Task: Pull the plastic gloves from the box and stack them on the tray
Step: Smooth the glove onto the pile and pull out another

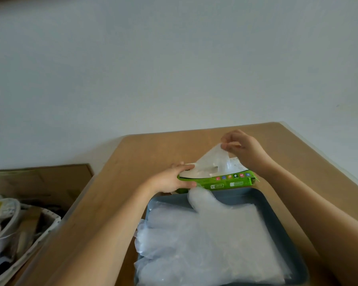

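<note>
A green and white glove box (232, 181) lies flat on the wooden table, just beyond a grey tray (277, 221). My left hand (170, 179) grips the box's left end, thumb on the near side. My right hand (241, 146) pinches the tip of a clear plastic glove (214, 159) that rises in a peak out of the box's top opening. A thick stack of clear gloves (207, 244) fills the tray, with one thumb part lying over the tray's far rim and the finger ends hanging over its left rim.
The wooden table (132, 162) meets a pale wall at its far edge. Left of the table, lower down, stand a cardboard box (39, 182) and a fabric basket (19, 223) holding clutter. Bare tabletop lies left of the tray and beyond the glove box.
</note>
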### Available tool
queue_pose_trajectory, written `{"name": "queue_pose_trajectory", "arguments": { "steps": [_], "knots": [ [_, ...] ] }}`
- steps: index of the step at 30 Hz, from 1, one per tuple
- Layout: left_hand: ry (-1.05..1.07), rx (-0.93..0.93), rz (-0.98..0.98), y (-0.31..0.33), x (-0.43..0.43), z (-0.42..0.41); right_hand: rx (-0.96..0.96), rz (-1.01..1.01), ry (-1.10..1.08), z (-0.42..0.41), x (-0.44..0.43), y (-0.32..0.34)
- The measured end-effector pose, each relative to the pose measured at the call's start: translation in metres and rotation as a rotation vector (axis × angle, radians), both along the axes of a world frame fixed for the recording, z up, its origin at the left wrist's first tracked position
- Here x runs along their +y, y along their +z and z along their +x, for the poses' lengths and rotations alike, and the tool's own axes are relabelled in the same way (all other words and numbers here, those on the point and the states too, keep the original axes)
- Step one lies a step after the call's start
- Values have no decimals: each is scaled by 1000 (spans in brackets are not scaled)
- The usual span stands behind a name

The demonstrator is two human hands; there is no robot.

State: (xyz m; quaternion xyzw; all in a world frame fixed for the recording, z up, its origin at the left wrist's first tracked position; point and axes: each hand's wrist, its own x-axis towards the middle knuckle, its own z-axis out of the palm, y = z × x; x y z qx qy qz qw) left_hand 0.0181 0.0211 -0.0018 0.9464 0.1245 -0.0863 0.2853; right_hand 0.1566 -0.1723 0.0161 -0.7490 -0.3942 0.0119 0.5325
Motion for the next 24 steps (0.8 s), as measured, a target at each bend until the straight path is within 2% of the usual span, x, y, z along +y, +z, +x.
{"name": "queue_pose_trajectory", "arguments": {
  "steps": [7,9,11,12,14,16,19,21,24],
  "knots": [
    [4,10,46,-3,2,3,405,605,277,-32,-39,60],
    [-6,18,74,0,1,3,506,651,322,-39,-52,71],
    [-22,-3,64,5,-2,2,560,603,346,-45,-63,76],
    [-34,-36,8,9,-6,-1,587,575,349,-49,-68,76],
    [-51,-134,-252,22,-17,-8,678,545,336,-56,-77,75],
    [-172,-230,-554,39,-37,-19,752,535,303,-64,-85,74],
    [-295,-283,-856,55,-63,-33,798,511,279,-79,-95,68],
    [-269,-280,-965,68,-84,-41,833,493,283,-91,-99,65],
    [-200,-399,-901,83,-110,-51,872,457,368,-103,-101,56]
  ]
}}
